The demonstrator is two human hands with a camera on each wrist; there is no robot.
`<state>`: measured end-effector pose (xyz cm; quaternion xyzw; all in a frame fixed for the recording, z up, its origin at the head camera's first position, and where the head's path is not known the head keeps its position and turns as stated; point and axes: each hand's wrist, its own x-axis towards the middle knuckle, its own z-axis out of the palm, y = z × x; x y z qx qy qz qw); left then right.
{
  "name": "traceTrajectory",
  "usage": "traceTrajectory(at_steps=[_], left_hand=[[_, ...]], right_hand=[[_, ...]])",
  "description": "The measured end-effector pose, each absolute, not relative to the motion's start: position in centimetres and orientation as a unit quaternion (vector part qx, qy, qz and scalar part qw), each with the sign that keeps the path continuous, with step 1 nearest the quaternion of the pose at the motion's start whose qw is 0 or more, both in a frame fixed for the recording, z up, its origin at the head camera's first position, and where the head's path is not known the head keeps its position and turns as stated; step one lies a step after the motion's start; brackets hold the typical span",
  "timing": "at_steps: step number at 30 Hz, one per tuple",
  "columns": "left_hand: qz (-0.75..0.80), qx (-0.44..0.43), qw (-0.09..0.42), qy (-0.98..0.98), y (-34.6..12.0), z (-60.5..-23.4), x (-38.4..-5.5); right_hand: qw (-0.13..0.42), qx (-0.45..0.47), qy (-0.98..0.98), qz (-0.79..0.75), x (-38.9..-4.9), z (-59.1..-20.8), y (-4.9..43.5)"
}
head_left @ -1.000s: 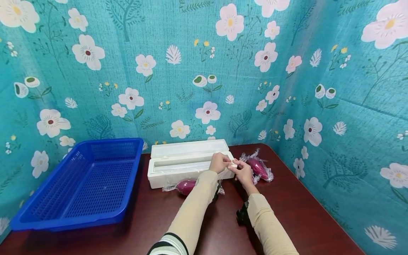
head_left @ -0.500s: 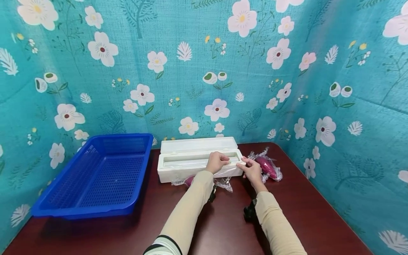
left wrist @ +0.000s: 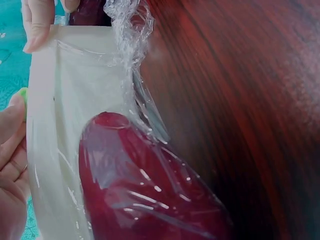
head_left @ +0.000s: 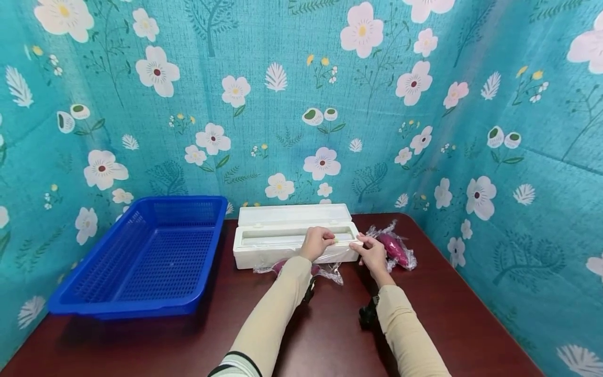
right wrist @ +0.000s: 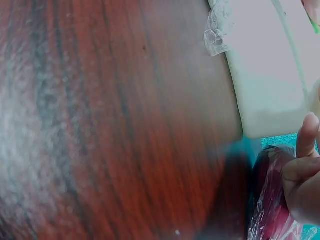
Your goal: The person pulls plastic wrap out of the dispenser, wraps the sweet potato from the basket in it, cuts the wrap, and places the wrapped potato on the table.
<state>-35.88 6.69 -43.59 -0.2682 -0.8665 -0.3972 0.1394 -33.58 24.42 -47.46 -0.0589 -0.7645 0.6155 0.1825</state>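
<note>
A white cling film dispenser (head_left: 254,257) lies across the table with its lid (head_left: 294,213) raised. Over its front edge, my left hand (head_left: 314,242) pinches a small green tab (left wrist: 23,94) near the right part. My right hand (head_left: 373,256) holds the dispenser's right end, fingertips at the corner. Clear film hangs down the front wall. Before the dispenser, partly hidden by my left forearm, lies a smooth, elongated dark-red thing (left wrist: 130,180) wrapped in film. A second wrapped one (head_left: 394,248) rests just right of my right hand.
A blue perforated plastic basket (head_left: 188,285) stands at the left of the dark-red wooden table (head_left: 339,335). A teal flowered cloth (head_left: 264,136) hangs behind and along the right side. The table's right edge runs close to the cloth.
My left hand has moved left along the dispenser's front edge, away from my right hand, which stays at the right end. The head view has shifted, so the scene sits slightly further right.
</note>
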Motion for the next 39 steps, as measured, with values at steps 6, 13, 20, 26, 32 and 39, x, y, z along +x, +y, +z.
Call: traceTrajectory(at_steps=[6, 13, 20, 26, 32, 39], left_hand=[[-0.376, -0.289, 0.155, -0.867, 6.4, -43.3, -35.5], [-0.349, -0.318, 0.168, -0.865, 6.2, -43.6, -35.6], [-0.347, -0.326, 0.184, -0.860, 5.9, -44.2, -35.9], [-0.347, -0.322, 0.206, -0.856, 4.1, -44.0, -35.9], [-0.340, -0.304, 0.224, -0.861, 1.4, -43.6, -35.9], [-0.365, -0.284, 0.213, -0.861, -0.9, -44.0, -35.3]], right_hand=[[0.182, -0.054, -0.766, 0.614, -33.5, -47.3, 24.5], [0.181, -0.059, -0.774, 0.603, -33.4, -47.2, 24.7], [0.188, -0.058, -0.778, 0.597, -33.5, -47.3, 24.7], [0.192, -0.044, -0.791, 0.579, -33.5, -46.9, 24.9], [0.200, -0.057, -0.793, 0.573, -33.6, -46.6, 25.5], [0.186, -0.050, -0.796, 0.573, -33.8, -47.1, 24.7]])
